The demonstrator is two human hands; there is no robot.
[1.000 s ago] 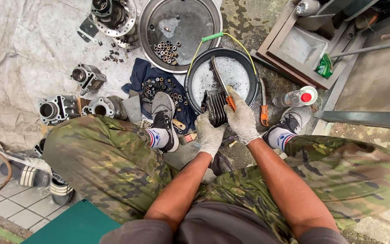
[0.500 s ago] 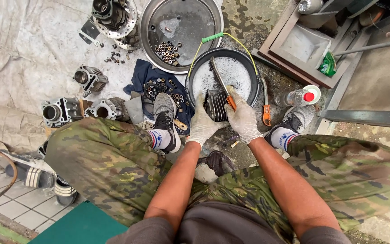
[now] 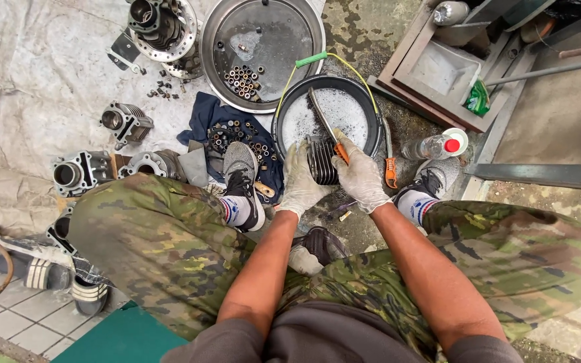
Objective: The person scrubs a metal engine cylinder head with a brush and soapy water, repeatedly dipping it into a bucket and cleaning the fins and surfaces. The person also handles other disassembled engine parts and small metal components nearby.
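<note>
left hand [image 3: 302,180] fingers clamped on 1 finned cylinder [image 3: 321,160] at black basin [image 3: 371,111] rim | right hand [image 3: 360,176] gripping 1 orange-handled brush [image 3: 329,129] | 3 cylinders left of basin

Gloved left hand [image 3: 300,181] grips a dark finned engine cylinder [image 3: 321,161] at the rim of a black basin [image 3: 371,111] of soapy water; gloved right hand [image 3: 359,176] holds an orange-handled brush [image 3: 327,128] against it; small metal parts lie in the round tray [image 3: 263,40] beyond.
</note>
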